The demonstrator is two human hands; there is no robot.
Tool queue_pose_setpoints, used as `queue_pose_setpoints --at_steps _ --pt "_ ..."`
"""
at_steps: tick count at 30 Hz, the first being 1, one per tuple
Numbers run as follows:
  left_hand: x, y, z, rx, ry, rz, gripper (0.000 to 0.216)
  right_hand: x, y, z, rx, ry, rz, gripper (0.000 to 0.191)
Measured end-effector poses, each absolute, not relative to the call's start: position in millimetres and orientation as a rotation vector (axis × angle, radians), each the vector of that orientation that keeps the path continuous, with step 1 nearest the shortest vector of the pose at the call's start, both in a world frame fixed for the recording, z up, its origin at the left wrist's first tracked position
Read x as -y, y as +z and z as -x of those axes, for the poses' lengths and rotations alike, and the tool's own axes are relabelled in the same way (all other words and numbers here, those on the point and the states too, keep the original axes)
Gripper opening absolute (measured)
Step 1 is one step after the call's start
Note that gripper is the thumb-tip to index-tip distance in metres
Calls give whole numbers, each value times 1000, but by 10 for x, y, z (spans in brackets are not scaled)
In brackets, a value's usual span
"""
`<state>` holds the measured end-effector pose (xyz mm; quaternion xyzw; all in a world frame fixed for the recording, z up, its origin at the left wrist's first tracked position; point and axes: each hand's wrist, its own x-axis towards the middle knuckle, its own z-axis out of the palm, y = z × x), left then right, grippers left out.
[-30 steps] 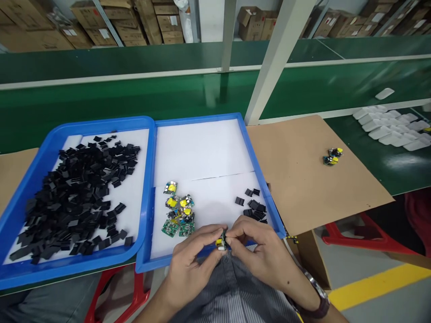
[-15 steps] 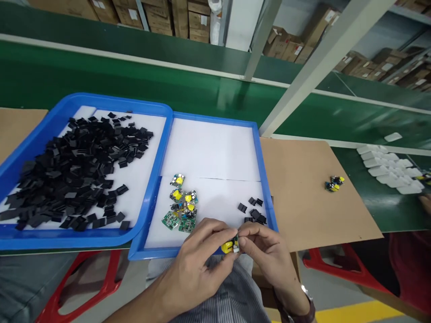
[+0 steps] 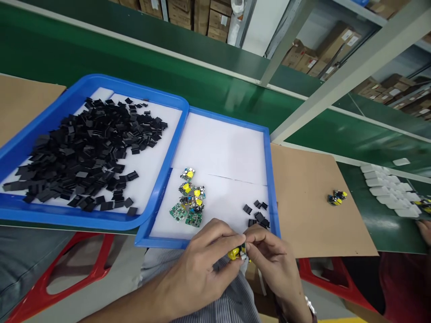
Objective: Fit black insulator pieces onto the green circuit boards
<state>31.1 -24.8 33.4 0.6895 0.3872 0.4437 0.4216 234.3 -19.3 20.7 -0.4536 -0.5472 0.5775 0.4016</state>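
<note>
Between my two hands is a small circuit board (image 3: 234, 254) with a yellow component, held just past the front edge of the blue tray. My left hand (image 3: 210, 264) pinches it from the left side. My right hand (image 3: 271, 260) has thumb and forefinger pressed together at its right edge; whatever lies under those fingertips is hidden. Several green circuit boards with yellow parts (image 3: 194, 218) lie in a cluster in the tray to the left of my hands. Small folded black pieces (image 3: 259, 217) rest in the tray's right corner, beyond my right hand.
A second blue tray (image 3: 111, 220) on the left holds a large heap of black pieces (image 3: 90, 152). On the cardboard sheet (image 3: 303, 197) at right sit a few assembled boards (image 3: 337, 197). White plastic cases (image 3: 390, 190) stand farther right, near another person's hand (image 3: 424, 229).
The view has tilted and shifted, so the trays appear turned. Both hands still hold the circuit board together, with fingers in nearly the same grip.
</note>
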Motion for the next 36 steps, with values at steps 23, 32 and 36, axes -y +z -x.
queue_pose_setpoints --at_steps 23,32,36 --pt "211 276 -287 -1026 1046 -1619 48 265 -46 -2244 899 1611 1128 13" --pt "260 344 -321 -1083 1058 -1739 49 270 59 -2273 1052 1534 1144 5" --pt "274 358 -314 -1062 1034 -1752 52 287 127 -2306 1108 1556 1155 6"
